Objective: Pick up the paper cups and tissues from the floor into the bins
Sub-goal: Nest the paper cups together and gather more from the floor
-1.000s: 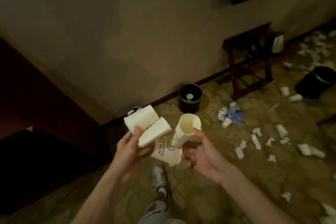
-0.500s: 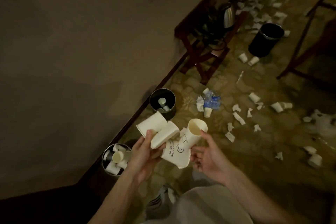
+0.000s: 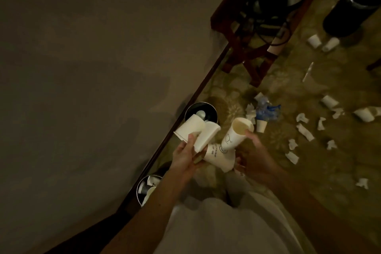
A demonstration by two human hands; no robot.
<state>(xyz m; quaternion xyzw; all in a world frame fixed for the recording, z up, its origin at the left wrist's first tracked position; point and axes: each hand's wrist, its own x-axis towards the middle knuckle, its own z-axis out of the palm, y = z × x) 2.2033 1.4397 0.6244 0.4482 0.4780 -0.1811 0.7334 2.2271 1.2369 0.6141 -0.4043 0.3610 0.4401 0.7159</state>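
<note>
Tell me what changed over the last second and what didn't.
The person has moved toward the wall: the two plain cups in the left hand now overlap the dark bin, which stood clear beyond them, and a second bin holding cups shows under the left forearm. Nothing taken or let go: the right hand still holds the printed cups. Floor litter unchanged.

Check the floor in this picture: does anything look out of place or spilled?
Yes: white paper cups and crumpled white tissues lie scattered over the patterned carpet, outside the black round bins. Among them lies a crumpled blue plastic-looking item. The left hand and right hand hold more cups.
</note>
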